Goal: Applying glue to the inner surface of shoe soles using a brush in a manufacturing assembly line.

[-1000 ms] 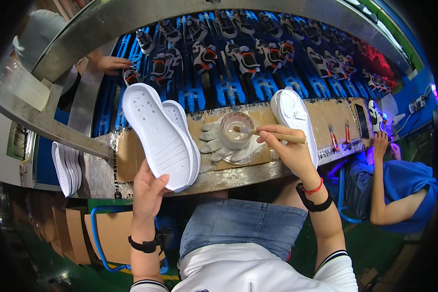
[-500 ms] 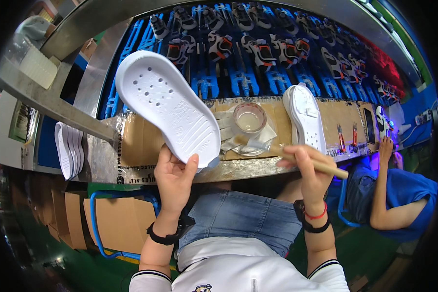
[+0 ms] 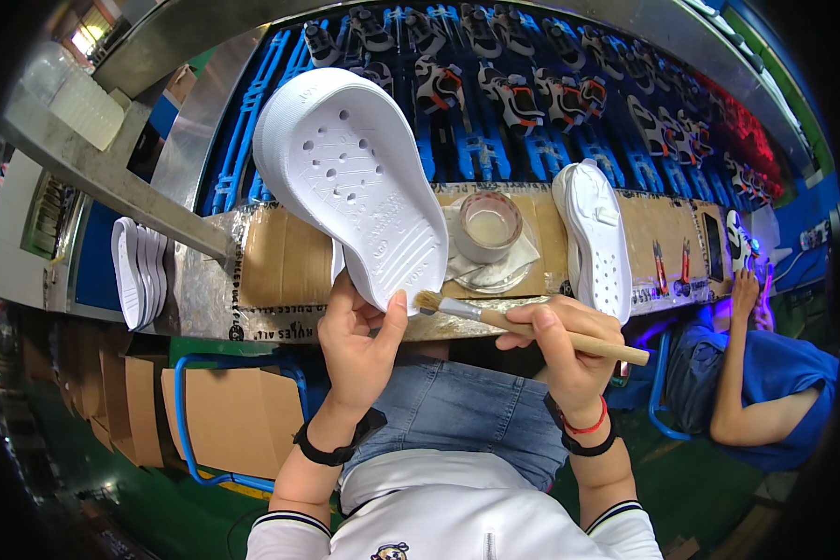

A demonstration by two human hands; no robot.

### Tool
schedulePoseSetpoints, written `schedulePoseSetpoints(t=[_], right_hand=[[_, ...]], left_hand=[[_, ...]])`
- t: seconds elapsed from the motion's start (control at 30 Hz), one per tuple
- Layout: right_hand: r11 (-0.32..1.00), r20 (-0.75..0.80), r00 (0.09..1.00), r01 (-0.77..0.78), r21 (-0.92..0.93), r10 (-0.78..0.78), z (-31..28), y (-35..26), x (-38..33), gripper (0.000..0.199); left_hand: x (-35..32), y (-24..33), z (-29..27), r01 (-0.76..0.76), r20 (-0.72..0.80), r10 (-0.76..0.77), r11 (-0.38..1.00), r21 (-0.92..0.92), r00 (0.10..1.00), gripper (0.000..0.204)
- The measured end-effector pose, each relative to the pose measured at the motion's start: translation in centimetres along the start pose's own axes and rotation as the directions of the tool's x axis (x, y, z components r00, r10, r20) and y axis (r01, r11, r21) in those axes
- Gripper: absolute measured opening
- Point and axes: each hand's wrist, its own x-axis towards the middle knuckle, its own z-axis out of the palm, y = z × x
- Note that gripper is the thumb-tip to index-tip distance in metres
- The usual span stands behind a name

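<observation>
My left hand [image 3: 364,341] grips a white shoe sole [image 3: 359,187] by its near end, thumb on the inner face and fingers behind. The sole is tilted up above the bench, its hole-dotted end pointing away from me. In my right hand [image 3: 565,350] is a wooden-handled brush [image 3: 504,320], held between thumb and fingers. Its bristles are at the sole's near edge, close to my left thumb; whether they touch it I cannot tell. Behind the brush, a round cup [image 3: 484,227] with pale liquid stands on a white cloth [image 3: 511,266].
More white soles [image 3: 595,238] lie right of the cup, and several stand stacked [image 3: 138,271] at the left. Two red-handled tools [image 3: 673,269] rest on the cardboard-covered bench [image 3: 285,252]. Beyond runs a blue conveyor rack [image 3: 481,159] of shoes. A co-worker [image 3: 765,373] sits at the right.
The brush has come left and down from beside the cup to the sole's near edge. My left hand has shifted right and turned the sole somewhat, showing its side wall.
</observation>
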Motion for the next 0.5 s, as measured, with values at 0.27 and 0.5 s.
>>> schedulePoseSetpoints(t=[0.27, 0.5], right_hand=[[0.999, -0.051, 0.999, 0.014, -0.029, -0.016, -0.11, -0.45, 0.11, 0.017], [0.996, -0.092, 0.995, 0.019, -0.084, -0.026, -0.6, -0.33, 0.49, 0.017]], left_hand=[[-0.28, 0.21, -0.08, 0.012, 0.011, -0.012, 1.0, -0.009, 1.0, 0.042], [-0.01, 0.09, -0.26, 0.007, 0.018, -0.007, 1.0, -0.014, 1.0, 0.042]])
